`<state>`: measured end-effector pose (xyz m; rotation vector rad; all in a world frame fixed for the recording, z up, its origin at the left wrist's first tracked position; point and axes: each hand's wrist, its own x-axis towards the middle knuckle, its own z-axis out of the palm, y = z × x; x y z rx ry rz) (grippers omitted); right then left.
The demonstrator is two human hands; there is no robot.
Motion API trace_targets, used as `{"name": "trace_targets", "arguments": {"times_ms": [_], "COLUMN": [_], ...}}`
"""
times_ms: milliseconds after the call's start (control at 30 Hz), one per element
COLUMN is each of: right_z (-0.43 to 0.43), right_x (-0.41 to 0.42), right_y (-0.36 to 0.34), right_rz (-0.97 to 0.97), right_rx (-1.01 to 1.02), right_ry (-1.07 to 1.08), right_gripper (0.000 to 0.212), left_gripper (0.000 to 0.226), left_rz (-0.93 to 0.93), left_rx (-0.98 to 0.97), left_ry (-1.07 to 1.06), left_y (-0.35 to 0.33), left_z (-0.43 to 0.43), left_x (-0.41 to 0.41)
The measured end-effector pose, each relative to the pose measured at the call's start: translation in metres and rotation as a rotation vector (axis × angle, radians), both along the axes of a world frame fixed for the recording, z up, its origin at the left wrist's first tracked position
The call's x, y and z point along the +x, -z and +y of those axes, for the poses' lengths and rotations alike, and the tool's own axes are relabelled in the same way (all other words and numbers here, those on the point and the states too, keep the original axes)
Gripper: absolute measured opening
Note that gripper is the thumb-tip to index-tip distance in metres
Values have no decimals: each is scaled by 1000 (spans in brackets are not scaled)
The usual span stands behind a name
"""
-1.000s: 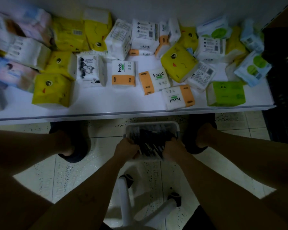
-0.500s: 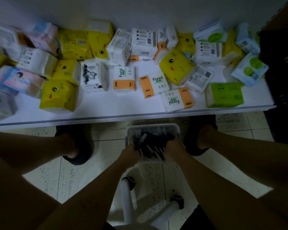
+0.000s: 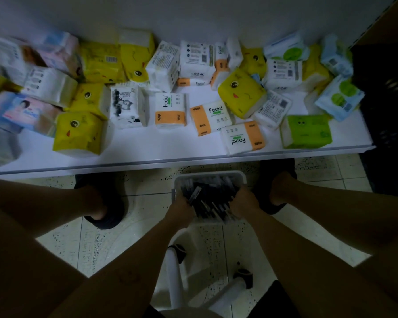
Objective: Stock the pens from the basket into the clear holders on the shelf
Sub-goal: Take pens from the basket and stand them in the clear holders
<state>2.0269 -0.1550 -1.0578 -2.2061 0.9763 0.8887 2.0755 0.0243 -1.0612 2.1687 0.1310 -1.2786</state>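
A yellow tissue pack (image 3: 78,131) sits at the left of the white shelf (image 3: 147,154). Below the shelf edge, at lower centre, the left hand (image 3: 182,212) dips into the white basket (image 3: 208,175) on the tiled floor (image 3: 145,203), fingers (image 3: 188,202) curled among the dark pens (image 3: 213,199). The right hand (image 3: 244,204) does likewise opposite. It's too dim to tell whether either actually grips pens. A green tissue pack (image 3: 306,131) lies far right.
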Motion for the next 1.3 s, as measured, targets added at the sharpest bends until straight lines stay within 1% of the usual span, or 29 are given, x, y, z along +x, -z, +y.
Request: {"name": "trace_targets", "arguments": {"times_ms": [33, 67, 100, 133, 200, 233, 267, 333, 400, 433, 500, 567, 600, 667, 767, 900, 967, 1033, 1100, 1167, 1200, 1300], "right_z": [0, 3, 4, 5, 10, 9, 11, 14, 19, 22, 25, 28, 30, 35, 45, 57, 61, 63, 64, 67, 70, 75], "right_x": [-3, -2, -2, -4, -4, -3, -3, -1, 2, 3, 6, 8, 8, 12, 20, 32, 40, 51, 59, 65, 67, 75], "right_y": [0, -8, -13, -19, -29, -32, -36, -47, -54, -60, -70, -82, -89, -104, -127, -164, -181, -202, -225, -247, -258, -290], "right_rz": [-16, 0, 33, 15, -121, -214, -267, -373, -478, -512, -515, -479, -497, -564, -695, -846, -954, -1092, -1197, -1260, -1286, -1387], "right_rx": [5, 29, -1, -8, 63, 47, 46, 71, 65, 97, 133, 110, 100, 73, 55, 60, 84, 161, 251, 296, 317, 346], "right_ry": [7, 10, -73, -92, 40, 104, 141, 169, 201, 233, 222, 160, 154, 136, 85, 59, 83, 161, 245, 255, 252, 222], "right_gripper": [21, 16, 24, 28, 26, 29, 31, 27, 23, 23, 19, 12, 11, 17, 32, 42, 34, 22, 20, 13, 12, 16], "left_gripper": [53, 50, 45, 41, 47, 47, 41, 33, 32, 32, 32, 34, 35, 34, 29, 22, 20, 16, 12, 9, 8, 6], "left_rz": [-23, -49, -79, -120, -187, -232, -277, -331, -402, -430, -440, -436, -450, -494, -555, -584, -595, -628, -668, -731, -768, -856], "left_rx": [-16, -38, -62, -88, -141, -170, -194, -219, -225, -220, -204, -218, -235, -300, -447, -545, -609, -672, -738, -753, -749, -784], "left_ry": [-4, -6, -33, -79, -150, -131, -106, -114, -127, -118, -106, -127, -141, -178, -257, -327, -375, -409, -421, -388, -375, -359], "left_y": [-4, -6, -10, -15, -26, -33, -37, -45, -56, -63, -74, -86, -92, -105, -129, -165, -184, -205, -227, -250, -260, -297], "left_z": [-2, -3, -5, -7, -8, -9, -8, -8, -10, -11, -13, -13, -13, -11, -9, -9, -8, -6, -2, 2, 3, 10], "left_x": [0, -1, -1, -1, -1, -2, -3, -4, -4, -3, -1, 3, 5, 8, 15, 26, 33, 42, 49, 54, 57, 66]}}
